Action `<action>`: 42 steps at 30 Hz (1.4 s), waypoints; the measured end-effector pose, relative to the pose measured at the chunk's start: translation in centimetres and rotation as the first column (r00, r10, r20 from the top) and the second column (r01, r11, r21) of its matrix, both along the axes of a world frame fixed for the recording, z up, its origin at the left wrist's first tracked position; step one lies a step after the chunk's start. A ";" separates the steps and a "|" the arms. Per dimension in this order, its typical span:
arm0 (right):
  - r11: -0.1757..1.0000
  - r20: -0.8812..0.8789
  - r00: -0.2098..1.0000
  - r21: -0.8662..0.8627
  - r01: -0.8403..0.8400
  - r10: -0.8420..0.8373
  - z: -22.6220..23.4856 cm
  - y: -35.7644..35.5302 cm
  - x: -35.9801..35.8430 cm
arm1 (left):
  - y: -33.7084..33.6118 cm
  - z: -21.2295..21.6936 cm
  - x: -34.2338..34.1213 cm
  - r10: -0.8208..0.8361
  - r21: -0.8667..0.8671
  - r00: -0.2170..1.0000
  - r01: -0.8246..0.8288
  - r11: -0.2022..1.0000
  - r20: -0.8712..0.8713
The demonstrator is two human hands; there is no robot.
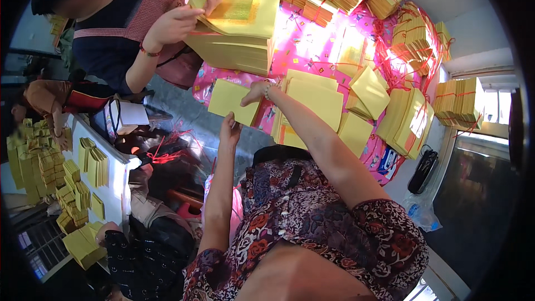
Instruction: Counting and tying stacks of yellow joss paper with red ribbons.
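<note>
Between my hands is a folded yellow paper (227, 99), possibly a thin stack, held level over the pink table edge. My left hand (229, 129) pinches its near edge, thumb on top. At its right side my right hand (256, 93), with a beaded bracelet at the wrist, grips the paper; some of its fingers are hidden underneath. Just right of that hand lies a pile of flat yellow papers (315, 99), partly covered by my forearm. Beyond my hands stands a tall block of yellow paper (231, 53) with a printed patch on top.
Across from me a co-worker's hands (192, 8) handle the tall block's top sheets. Bundles tied with red string (415, 39) crowd the right and back of the pink tablecloth (301, 39). At left, others work by a white table (117, 181) with yellow bundles. A black case (423, 170) lies right.
</note>
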State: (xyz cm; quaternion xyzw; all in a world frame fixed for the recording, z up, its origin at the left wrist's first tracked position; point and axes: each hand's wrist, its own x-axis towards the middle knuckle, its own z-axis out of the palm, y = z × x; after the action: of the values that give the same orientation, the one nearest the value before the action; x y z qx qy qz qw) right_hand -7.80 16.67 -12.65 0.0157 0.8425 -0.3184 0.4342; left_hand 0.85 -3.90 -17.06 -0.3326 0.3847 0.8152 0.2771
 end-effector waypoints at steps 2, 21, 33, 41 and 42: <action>0.999 0.046 0.999 -0.031 0.015 -0.013 1.6 0.0 0.7 | -0.2 -0.2 -0.1 0.018 0.020 1.000 -0.018 1.000 -0.006; 0.775 -0.578 0.540 -0.304 0.554 -0.612 19.7 0.1 16.9 | 1.3 11.8 0.8 -0.042 0.342 0.873 0.235 0.910 -0.487; -0.031 -0.035 -0.088 -0.757 0.653 -0.996 19.3 8.0 34.0 | 17.7 20.5 9.0 -0.690 -0.298 0.286 0.745 0.596 -0.665; -0.204 0.120 -0.165 -0.629 0.750 -0.979 13.0 8.6 36.9 | 20.3 14.9 13.4 -0.806 -0.232 0.448 0.799 0.555 -0.388; -0.177 0.115 -0.135 -0.656 0.734 -0.984 12.1 8.6 36.9 | 20.2 14.1 13.6 -0.790 -0.228 0.464 0.785 0.577 -0.401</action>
State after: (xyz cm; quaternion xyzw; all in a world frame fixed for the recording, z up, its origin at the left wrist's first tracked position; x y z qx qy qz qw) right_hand 29.08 25.24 -0.52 0.4224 0.5064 -0.7349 -0.1580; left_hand 14.49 16.35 -2.91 0.0843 0.5525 0.6468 0.5190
